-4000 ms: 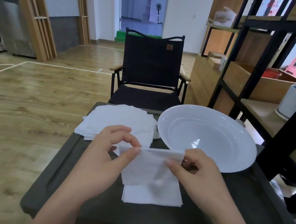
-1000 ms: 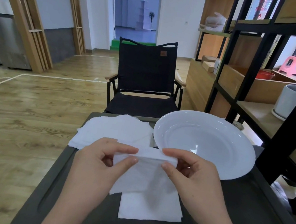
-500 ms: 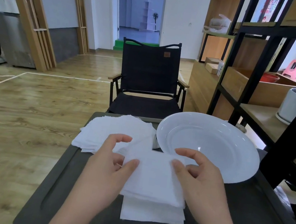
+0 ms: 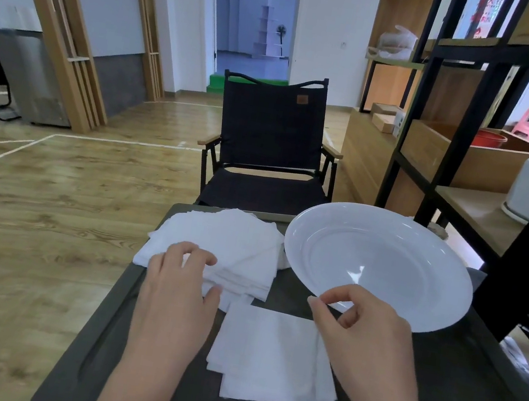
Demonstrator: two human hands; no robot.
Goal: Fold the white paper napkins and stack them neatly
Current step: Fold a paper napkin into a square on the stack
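Dark counter carrying everything. White plate parked far right, off the work area. Unfolded napkin pile far left, within reach; left hand pinching its near edge, likely for the next sheet. Folded stack nearest, right hand above, loosely curled, empty. No legible writing.
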